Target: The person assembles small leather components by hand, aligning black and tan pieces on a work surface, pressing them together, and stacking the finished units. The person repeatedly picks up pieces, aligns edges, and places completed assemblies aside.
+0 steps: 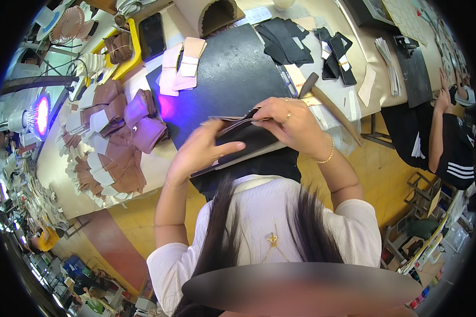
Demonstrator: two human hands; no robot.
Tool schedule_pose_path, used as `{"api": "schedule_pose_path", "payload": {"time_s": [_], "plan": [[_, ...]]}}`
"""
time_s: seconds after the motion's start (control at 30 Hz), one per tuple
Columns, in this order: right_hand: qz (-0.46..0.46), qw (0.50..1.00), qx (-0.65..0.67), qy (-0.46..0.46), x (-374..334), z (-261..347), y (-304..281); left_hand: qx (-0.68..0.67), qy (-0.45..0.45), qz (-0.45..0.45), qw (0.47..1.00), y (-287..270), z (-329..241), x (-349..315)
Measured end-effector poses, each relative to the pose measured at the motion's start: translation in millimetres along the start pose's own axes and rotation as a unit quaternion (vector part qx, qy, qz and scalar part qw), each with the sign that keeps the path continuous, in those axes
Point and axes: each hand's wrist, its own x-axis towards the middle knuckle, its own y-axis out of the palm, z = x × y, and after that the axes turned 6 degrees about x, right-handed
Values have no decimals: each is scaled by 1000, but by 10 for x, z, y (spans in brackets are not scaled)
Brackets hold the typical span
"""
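Note:
My right hand [291, 120] is closed, pinching a thin layered leather piece [237, 124] between thumb and fingertips. The piece looks dark with pale layered edges, and its far side is hidden. At its left end is my left hand [198, 150], open, with the thumb stretched out apart from the fingers. Those fingers are blurred and partly behind the piece. Both hands are above the near edge of a black work mat [232, 63]. A hammer [330, 108] with a wooden handle lies to the right of my right hand.
Stacks of brown and purple leather pieces [116, 142] cover the table's left side. Pink and white pieces [182, 66] lie on the mat. Black pieces [284, 41] are at the back. A lit lamp [39, 116] stands far left. A co-worker's arm [438, 127] is at far right.

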Motion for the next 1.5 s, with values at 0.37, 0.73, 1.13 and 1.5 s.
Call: {"api": "schedule_pose_path", "payload": {"time_s": [0.37, 0.73, 1.13, 1.5], "plan": [[70, 986, 154, 8, 382, -268, 187, -267, 10, 58, 962, -83, 103, 24], [-27, 858, -364, 361, 1552, -1739, 472, -636, -119, 16, 762, 569, 328, -37], [-148, 918, 108, 352, 1390, -1957, 50, -612, -115, -40, 782, 444, 373, -126], [-64, 829, 469, 297, 734, -955, -92, -652, -92, -24, 752, 361, 500, 50]]}}
